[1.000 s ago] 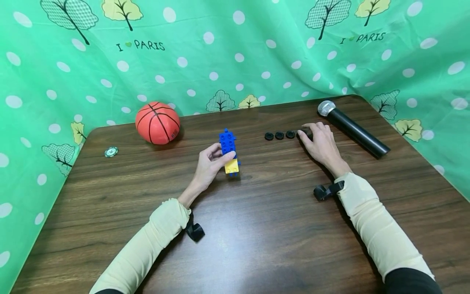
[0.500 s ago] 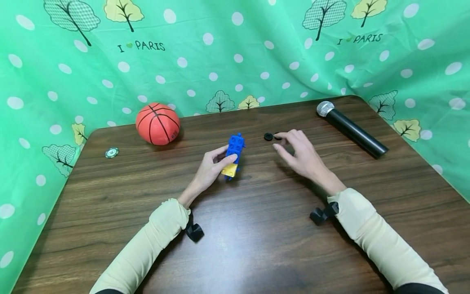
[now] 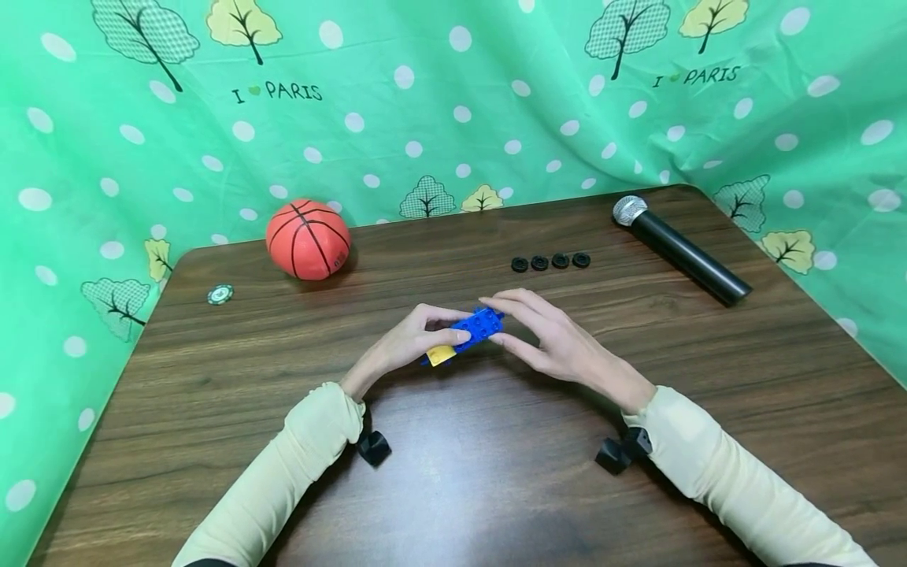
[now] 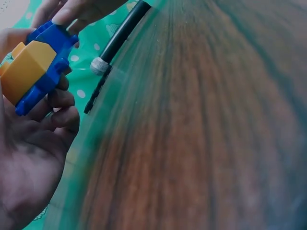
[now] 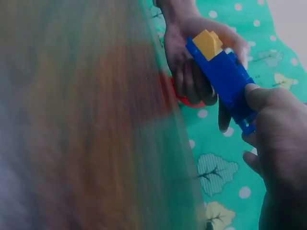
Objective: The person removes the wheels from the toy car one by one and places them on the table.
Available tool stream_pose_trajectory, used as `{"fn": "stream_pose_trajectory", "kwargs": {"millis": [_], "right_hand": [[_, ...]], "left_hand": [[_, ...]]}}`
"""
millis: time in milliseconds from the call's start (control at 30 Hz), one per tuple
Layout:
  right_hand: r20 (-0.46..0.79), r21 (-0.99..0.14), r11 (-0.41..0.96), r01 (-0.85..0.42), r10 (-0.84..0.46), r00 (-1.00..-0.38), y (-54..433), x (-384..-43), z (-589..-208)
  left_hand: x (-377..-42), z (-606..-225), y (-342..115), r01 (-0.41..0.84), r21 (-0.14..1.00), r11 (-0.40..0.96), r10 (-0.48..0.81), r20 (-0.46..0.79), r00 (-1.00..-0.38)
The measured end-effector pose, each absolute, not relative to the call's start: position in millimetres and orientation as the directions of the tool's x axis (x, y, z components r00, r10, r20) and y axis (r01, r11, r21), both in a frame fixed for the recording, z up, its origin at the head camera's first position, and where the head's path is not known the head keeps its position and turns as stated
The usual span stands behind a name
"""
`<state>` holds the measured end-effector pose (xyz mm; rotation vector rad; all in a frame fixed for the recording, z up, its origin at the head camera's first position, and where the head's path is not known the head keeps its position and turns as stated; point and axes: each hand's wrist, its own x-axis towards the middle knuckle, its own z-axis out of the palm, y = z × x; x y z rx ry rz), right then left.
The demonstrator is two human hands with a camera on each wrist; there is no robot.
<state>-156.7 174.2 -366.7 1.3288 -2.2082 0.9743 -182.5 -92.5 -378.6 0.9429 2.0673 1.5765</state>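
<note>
My left hand (image 3: 407, 342) grips a toy block car body (image 3: 479, 327), thumb on top, just above the table. It is made of blue studded bricks with a yellow block (image 4: 31, 64) at the end near my left palm; small blue stubs stick out at its sides. My right hand (image 3: 560, 335) pinches the far blue end between thumb and fingertips, as the blue bricks (image 5: 225, 79) in the right wrist view show. Behind the hands, several small black toy wheels (image 3: 540, 263) lie in a short row. Parts of the car body are covered by my fingers.
A red basketball (image 3: 308, 240) stands at the back left, with a green and white poker chip (image 3: 220, 294) left of it. A black microphone (image 3: 680, 252) with a silver head lies at the back right. A green patterned cloth (image 3: 439, 102) hangs behind the wooden table (image 3: 482, 472).
My right hand has left the row of black wheels and come to the car body. My left hand has brought the car body nearer and to the right, turning its blue end rightward.
</note>
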Motion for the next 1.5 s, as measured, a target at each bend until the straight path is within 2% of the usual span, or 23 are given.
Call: {"fn": "stream_pose_trajectory", "kwargs": {"millis": [100, 333, 667, 967, 1500], "right_hand": [[0.622, -0.374, 0.297, -0.879, -0.622, -0.475, 174, -154, -368], [0.65, -0.397, 0.293, -0.87, -0.579, -0.492, 178, -151, -372], [0.697, -0.434, 0.282, -0.856, -0.497, -0.517, 182, -151, -375], [0.707, -0.471, 0.261, -0.842, -0.459, -0.538, 180, -149, -378], [0.677, -0.494, 0.271, -0.826, -0.477, -0.561, 177, -147, -382]], "left_hand": [[-182, -379, -94, 0.282, 0.946, 0.163, 0.712, 0.085, -0.697], [-180, -378, -100, 0.307, 0.937, 0.17, 0.658, 0.124, -0.743], [-167, -381, -116, 0.476, 0.875, 0.088, 0.48, 0.381, -0.79], [-155, -387, -122, 0.638, 0.755, 0.151, 0.401, 0.544, -0.737], [-154, -393, -123, 0.71, 0.689, 0.145, 0.397, 0.617, -0.679]]}}
